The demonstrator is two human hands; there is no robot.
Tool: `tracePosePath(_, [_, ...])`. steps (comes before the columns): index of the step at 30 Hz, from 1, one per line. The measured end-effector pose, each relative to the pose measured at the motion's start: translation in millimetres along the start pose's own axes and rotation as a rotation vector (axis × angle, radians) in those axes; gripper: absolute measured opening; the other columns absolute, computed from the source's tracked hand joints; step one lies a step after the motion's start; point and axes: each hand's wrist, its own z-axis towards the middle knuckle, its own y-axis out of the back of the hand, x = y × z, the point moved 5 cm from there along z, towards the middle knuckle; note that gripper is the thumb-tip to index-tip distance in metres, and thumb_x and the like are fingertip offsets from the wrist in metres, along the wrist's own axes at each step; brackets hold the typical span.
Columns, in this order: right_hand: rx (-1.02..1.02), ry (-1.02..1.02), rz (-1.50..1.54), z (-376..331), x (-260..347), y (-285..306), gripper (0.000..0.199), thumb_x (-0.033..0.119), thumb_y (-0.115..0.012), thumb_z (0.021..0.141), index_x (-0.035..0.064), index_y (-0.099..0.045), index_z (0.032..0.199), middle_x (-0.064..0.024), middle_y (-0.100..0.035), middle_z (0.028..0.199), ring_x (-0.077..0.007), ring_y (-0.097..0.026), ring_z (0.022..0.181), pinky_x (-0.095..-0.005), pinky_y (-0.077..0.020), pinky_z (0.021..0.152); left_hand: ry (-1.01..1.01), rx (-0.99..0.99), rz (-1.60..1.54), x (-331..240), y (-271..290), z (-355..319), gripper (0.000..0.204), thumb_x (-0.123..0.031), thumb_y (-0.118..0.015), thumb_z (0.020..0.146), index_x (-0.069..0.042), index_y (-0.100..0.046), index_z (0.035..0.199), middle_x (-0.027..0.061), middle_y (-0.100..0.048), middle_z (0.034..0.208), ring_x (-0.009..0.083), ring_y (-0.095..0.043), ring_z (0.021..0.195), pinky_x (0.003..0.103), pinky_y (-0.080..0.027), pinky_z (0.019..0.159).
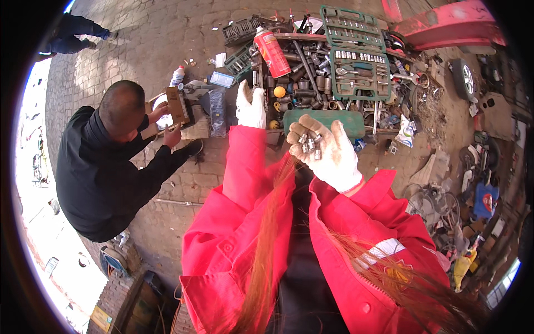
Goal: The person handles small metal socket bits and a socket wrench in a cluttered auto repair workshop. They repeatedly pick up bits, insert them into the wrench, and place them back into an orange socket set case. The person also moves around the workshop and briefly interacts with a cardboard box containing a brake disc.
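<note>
My right hand [328, 153], in a white work glove with a dirty palm, is turned up with its fingers curled around several small silver sockets [311, 146]. My left hand [251, 106], gloved too, is raised at the near left edge of a heap of dark sockets [303, 83]. Its fingers and thumb are apart, and nothing shows between them. Past my right hand lies a green case lid [292, 118]. Farther off, an opened green socket case [361, 72] holds rows of silver sockets and a ratchet. A red spray can [272, 53] leans on the heap.
On the left a person in dark clothes [105, 167] crouches, handling an opened cardboard box [177, 106]. A white bottle [177, 76] stands near it. Red metal beams [450, 25], a wheel [463, 79] and scattered parts lie on the right. A thin rod [178, 202] lies on the paving.
</note>
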Motion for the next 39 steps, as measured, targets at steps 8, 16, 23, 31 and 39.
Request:
tracePosePath(8, [0.084, -0.011, -0.024, -3, 1, -21, 0.065, -0.010, -0.041, 0.074, -0.0003, -0.042, 0.139, -0.0214, -0.051, 0.137, -0.0350, -0.049, 0.128, -0.0450, -0.0413, 0.107, 0.134, 0.218, -0.681, -91, -12, -127, 0.056, -0.031, -0.048, 0.101, 0.001, -0.031, 0.145, 0.0179, -0.046, 0.136, 0.0289, -0.053, 0.120, 0.040, -0.045, 0.100])
tracePosePath(16, [0.073, -0.059, -0.030, -12, -2, -35, 0.068, -0.012, -0.039, 0.073, 0.0005, -0.042, 0.140, -0.0212, -0.049, 0.139, -0.0356, -0.048, 0.130, -0.0468, -0.0390, 0.110, 0.123, 0.302, -0.715, -117, -10, -167, 0.066, -0.034, -0.055, 0.097, 0.001, -0.027, 0.146, 0.0167, -0.043, 0.141, 0.0286, -0.045, 0.128, 0.043, -0.038, 0.108])
tracePosePath(23, [0.099, -0.073, -0.109, -16, -3, -35, 0.060, -0.007, -0.041, 0.080, 0.0013, -0.040, 0.140, -0.0156, -0.052, 0.136, -0.0295, -0.054, 0.122, -0.0425, -0.0404, 0.108, 0.126, 0.257, -0.732, -116, -11, -184, 0.063, -0.033, -0.049, 0.099, 0.002, -0.027, 0.146, 0.0172, -0.046, 0.136, 0.0274, -0.049, 0.123, 0.041, -0.041, 0.104])
tracePosePath(31, [0.138, 0.492, -1.528, -19, -5, -39, 0.038, 0.007, -0.046, 0.094, 0.0041, -0.050, 0.132, -0.0101, -0.057, 0.127, -0.0223, -0.057, 0.109, -0.0368, -0.0455, 0.096, 0.407, 0.345, -1.318, -102, -45, -188, 0.058, -0.050, -0.049, 0.097, -0.004, -0.045, 0.132, 0.0143, -0.051, 0.127, 0.0296, -0.053, 0.115, 0.045, -0.045, 0.098])
tracePosePath(39, [-0.063, 0.827, -1.875, -22, -23, -38, 0.026, 0.017, -0.058, 0.084, 0.0091, -0.060, 0.109, -0.0076, -0.059, 0.109, -0.0245, -0.055, 0.102, -0.0375, -0.0404, 0.091, 0.307, 0.465, -1.474, -102, -70, -179, 0.042, -0.043, -0.059, 0.091, -0.009, -0.049, 0.113, 0.0062, -0.050, 0.108, 0.0235, -0.046, 0.106, 0.043, -0.035, 0.097])
